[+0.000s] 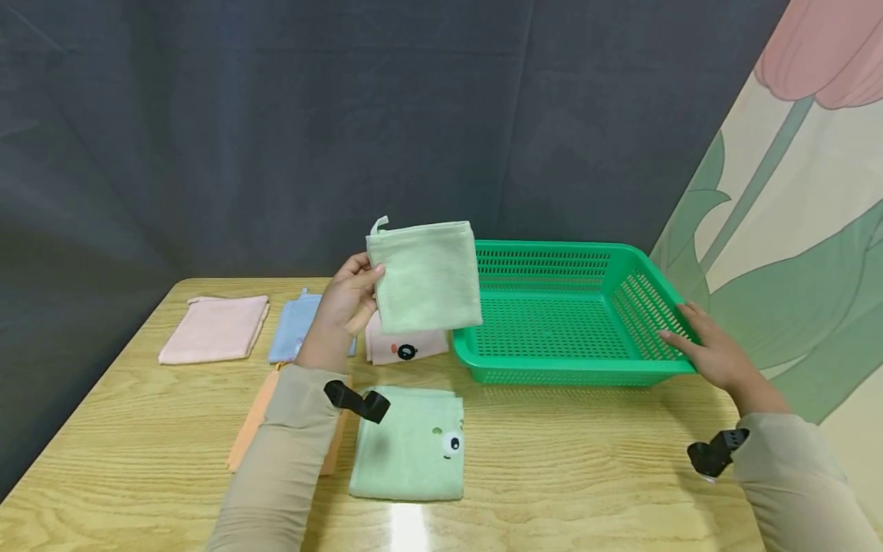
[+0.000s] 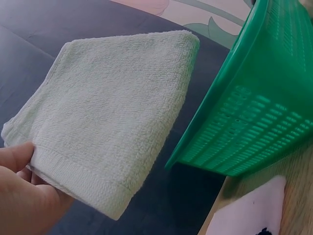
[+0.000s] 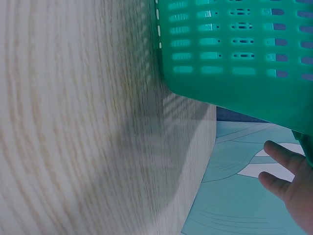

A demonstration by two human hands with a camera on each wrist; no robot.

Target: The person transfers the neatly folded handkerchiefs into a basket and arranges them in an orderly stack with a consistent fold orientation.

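The left grip (image 1: 343,297) is narrow, pinching one folded green cloth (image 1: 424,280) by its edge, raised above the bench (image 1: 586,460) beside the basket's left end. The right grip (image 1: 720,353) has the basket's right rim between thumb and fingers.

Six cloths show: two green, two pink, one blue and one orange. The lying green cloth (image 1: 403,452) is nearest the front; the orange cloth (image 1: 254,429) is partly under the left forearm in view. Behind lie the left pink cloth (image 1: 214,330), the blue cloth (image 1: 293,326) and the middle pink cloth (image 1: 431,343), the last just beside the basket and partly hidden.

The one green basket (image 1: 572,365) stands upright, its slotted floor showing.

Only the head view shows the loop (image 1: 379,224) on the raised cloth; the left wrist view shows its fuzzy side. The right wrist view shows two fingers (image 3: 283,159) spread outside the basket.
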